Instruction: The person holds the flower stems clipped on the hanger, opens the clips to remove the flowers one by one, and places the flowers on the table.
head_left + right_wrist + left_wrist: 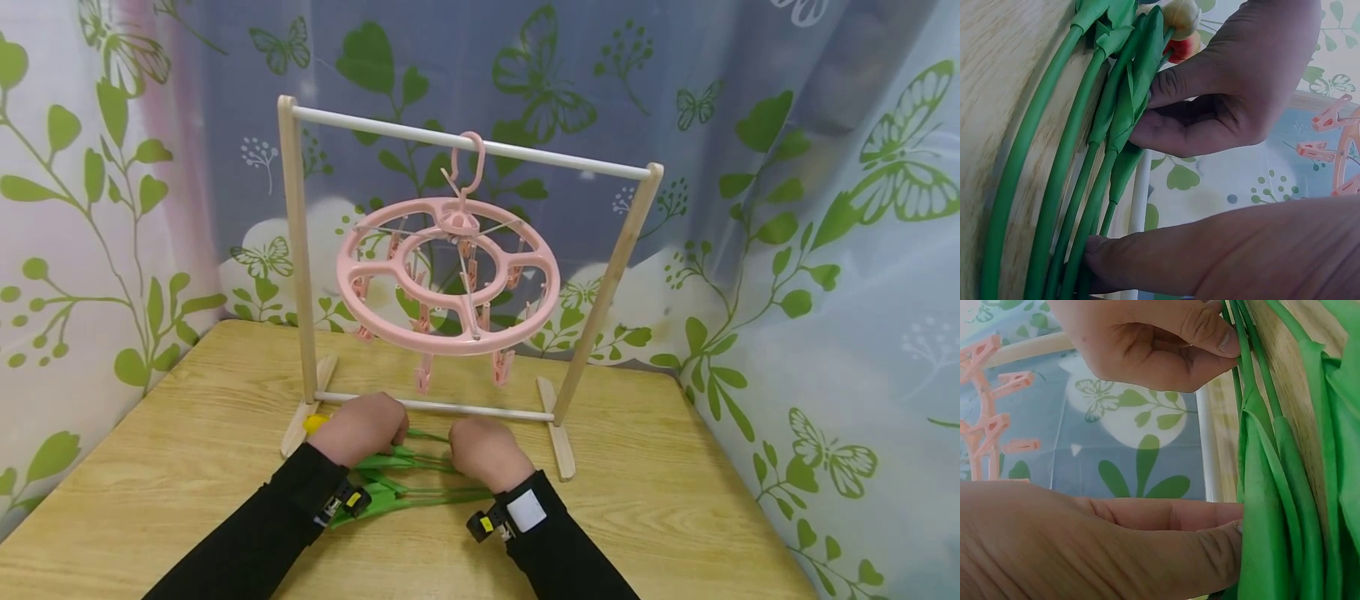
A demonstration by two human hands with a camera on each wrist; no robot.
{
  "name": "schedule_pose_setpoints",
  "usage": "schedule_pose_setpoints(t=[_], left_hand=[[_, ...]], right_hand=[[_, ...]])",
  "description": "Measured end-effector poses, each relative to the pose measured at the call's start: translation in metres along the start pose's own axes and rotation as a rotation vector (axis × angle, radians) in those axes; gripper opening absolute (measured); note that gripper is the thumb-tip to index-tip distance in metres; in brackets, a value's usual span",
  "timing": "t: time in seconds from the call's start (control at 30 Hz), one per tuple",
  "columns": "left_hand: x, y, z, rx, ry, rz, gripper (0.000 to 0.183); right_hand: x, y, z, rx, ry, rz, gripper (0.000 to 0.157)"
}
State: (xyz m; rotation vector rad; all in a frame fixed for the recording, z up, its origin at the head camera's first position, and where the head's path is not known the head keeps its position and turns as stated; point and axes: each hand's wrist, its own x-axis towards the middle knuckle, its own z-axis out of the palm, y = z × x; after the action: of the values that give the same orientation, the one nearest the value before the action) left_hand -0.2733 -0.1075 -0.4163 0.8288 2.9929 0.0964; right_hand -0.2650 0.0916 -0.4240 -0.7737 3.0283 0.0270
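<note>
Several artificial tulips with green stems [442, 500] and broad green leaves [378, 498] lie side by side on the wooden table. A yellow tulip bloom [316, 422] peeks out beyond my left hand [363, 427]. That hand pinches a tulip by its leafy part, thumb against the leaf [1263, 519]. Farther down the stems, my right hand [486, 450] pinches a thin tulip stem [1088, 215] between thumb and fingers. In the right wrist view, a pale bloom [1182, 17] and a red one [1184, 47] show behind the left hand.
Behind the hands stands a wooden rack [298, 250] with a white top rod [390, 127] and a low white bar [465, 408]. A round pink clip hanger [450, 340] hangs from the rod, its clips dangling. Leaf-patterned curtains [750, 250] surround the table [637, 500].
</note>
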Motion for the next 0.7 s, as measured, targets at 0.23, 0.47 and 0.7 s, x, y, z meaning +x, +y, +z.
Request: schedule_pose_setpoints(t=[0.23, 0.47, 0.7], left_hand=[[-0.002, 0.000, -0.001, 0.022, -0.003, -0.009, 0.042], [-0.002, -0.002, -0.002, 0.022, -0.005, -0.020, 0.039], [-0.002, -0.009, -0.011, -0.039, -0.003, -0.020, 0.019]], right_hand=[[0.000, 0.000, 0.000, 0.002, 0.002, 0.015, 0.032], [0.002, 0.001, -0.004, -0.028, -0.001, 0.014, 0.033], [-0.001, 0.007, -0.011, 0.064, 0.014, 0.026, 0.042]])
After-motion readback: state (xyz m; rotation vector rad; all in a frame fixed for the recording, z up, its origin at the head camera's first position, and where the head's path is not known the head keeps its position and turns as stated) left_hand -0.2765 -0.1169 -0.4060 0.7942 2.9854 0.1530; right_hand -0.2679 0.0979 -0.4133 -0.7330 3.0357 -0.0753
